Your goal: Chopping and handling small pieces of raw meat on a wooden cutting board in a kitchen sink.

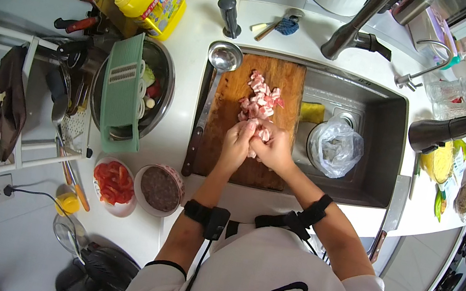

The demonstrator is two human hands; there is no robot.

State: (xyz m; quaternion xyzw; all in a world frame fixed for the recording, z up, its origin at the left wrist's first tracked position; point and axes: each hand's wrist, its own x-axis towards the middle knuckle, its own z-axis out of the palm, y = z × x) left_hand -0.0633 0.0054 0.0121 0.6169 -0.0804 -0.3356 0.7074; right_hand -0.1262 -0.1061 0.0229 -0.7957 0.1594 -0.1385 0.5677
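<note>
A wooden cutting board (219, 143) lies across the left part of the sink. Pieces of raw meat (262, 97) are heaped along its middle. My left hand (238, 139) and my right hand (273, 146) meet over the board at the near end of the heap, with pieces of meat gathered between them. The fingers of both hands are curled around these pieces. A steel ladle (213, 91) with a dark handle rests along the board's left edge.
Right of the board, the dark sink (374, 169) holds a plastic bag (336, 149) and a yellow sponge (312, 112). A cleaver (397, 203) lies beyond. To the left stand a green grater (123, 95) over a steel basin, a plate of sliced tomato (113, 183) and a bowl of dark food (159, 188).
</note>
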